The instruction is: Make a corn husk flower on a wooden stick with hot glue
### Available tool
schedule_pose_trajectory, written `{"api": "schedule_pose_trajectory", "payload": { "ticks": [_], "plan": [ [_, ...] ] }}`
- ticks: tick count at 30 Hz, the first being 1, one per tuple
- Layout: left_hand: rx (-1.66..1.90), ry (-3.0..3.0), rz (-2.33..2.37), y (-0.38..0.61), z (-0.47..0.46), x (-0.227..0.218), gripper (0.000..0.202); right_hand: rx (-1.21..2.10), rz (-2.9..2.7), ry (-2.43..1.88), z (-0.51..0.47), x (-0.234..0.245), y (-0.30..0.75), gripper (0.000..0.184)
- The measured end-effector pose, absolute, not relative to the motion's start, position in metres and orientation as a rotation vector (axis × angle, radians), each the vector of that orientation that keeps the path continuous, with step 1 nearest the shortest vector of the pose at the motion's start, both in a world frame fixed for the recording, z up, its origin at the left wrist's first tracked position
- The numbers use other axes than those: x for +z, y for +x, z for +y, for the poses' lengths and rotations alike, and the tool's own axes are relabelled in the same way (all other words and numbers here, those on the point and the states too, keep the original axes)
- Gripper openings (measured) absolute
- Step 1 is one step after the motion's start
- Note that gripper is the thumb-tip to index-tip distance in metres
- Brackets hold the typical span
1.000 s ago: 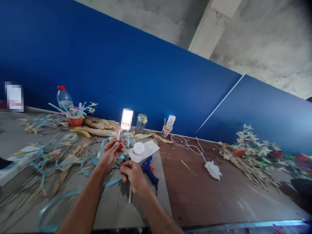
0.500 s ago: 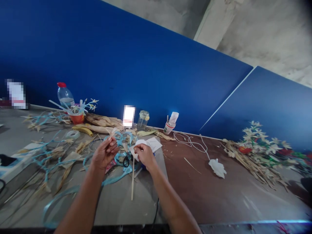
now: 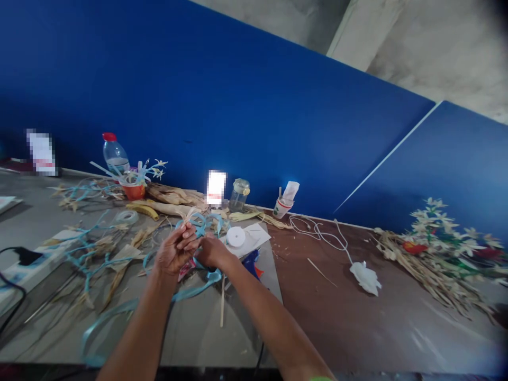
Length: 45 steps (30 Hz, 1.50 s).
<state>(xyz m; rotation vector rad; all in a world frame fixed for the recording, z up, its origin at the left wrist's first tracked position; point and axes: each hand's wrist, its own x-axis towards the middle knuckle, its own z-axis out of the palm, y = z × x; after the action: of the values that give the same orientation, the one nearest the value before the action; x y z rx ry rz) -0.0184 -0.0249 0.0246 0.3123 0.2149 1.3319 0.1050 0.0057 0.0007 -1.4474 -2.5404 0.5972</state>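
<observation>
My left hand (image 3: 177, 248) is closed in a pinch on a pale, papery husk piece (image 3: 189, 213), whose thin petal-like tips stick up above the fingers. Close beside it, my right hand (image 3: 213, 251) is closed, its fingertips by the left fingers; whatever they hold is hidden. A narrow pale strip (image 3: 222, 307) shows below the right wrist, its upper end covered by the arm. Light blue ribbon (image 3: 194, 292) loops under and around both hands. To the right of them sits a white roll of tape (image 3: 235, 236) on white paper (image 3: 254, 239).
Blue-wrapped stems (image 3: 87, 267) and dry husks (image 3: 119, 263) litter the left side, near a power strip (image 3: 43, 259). Behind stand a bottle (image 3: 115, 153), a red cup (image 3: 134, 190), a lidded jar (image 3: 239, 196) and a paper cup (image 3: 282, 206). White flowers (image 3: 432, 222) lie at right.
My right hand has moved left to meet my left hand, uncovering the white roll. The pale strip stays in about the same place. The view has shifted slightly.
</observation>
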Motion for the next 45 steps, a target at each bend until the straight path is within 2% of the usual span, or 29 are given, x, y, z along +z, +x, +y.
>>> {"api": "schedule_pose_trajectory", "payload": {
  "ticks": [6, 11, 17, 26, 38, 45],
  "plan": [
    [1.332, 0.404, 0.185, -0.019, -0.027, 0.023, 0.007, 0.839, -2.001, -1.367, 0.023, 0.004, 0.103, 0.007],
    [1.345, 0.448, 0.173, -0.019, -0.029, 0.024, 0.004, 1.251, -1.274, -1.259, 0.048, 0.03, 0.126, 0.013],
    [1.368, 0.47, 0.196, -0.018, -0.026, 0.021, 0.002, 1.47, -1.052, -0.777, 0.042, 0.075, 0.154, 0.019],
    [1.364, 0.461, 0.24, -0.016, -0.02, 0.014, 0.005, 1.336, -1.186, -0.408, 0.027, 0.154, 0.183, 0.016],
    [1.281, 0.67, 0.328, -0.005, -0.027, 0.018, 0.005, 1.473, -1.357, -0.477, -0.007, 0.158, 0.2, 0.018],
    [1.203, 0.743, 0.337, -0.005, -0.034, 0.015, 0.009, 1.217, -1.23, -0.584, 0.012, 0.178, 0.214, 0.005]
  ]
}}
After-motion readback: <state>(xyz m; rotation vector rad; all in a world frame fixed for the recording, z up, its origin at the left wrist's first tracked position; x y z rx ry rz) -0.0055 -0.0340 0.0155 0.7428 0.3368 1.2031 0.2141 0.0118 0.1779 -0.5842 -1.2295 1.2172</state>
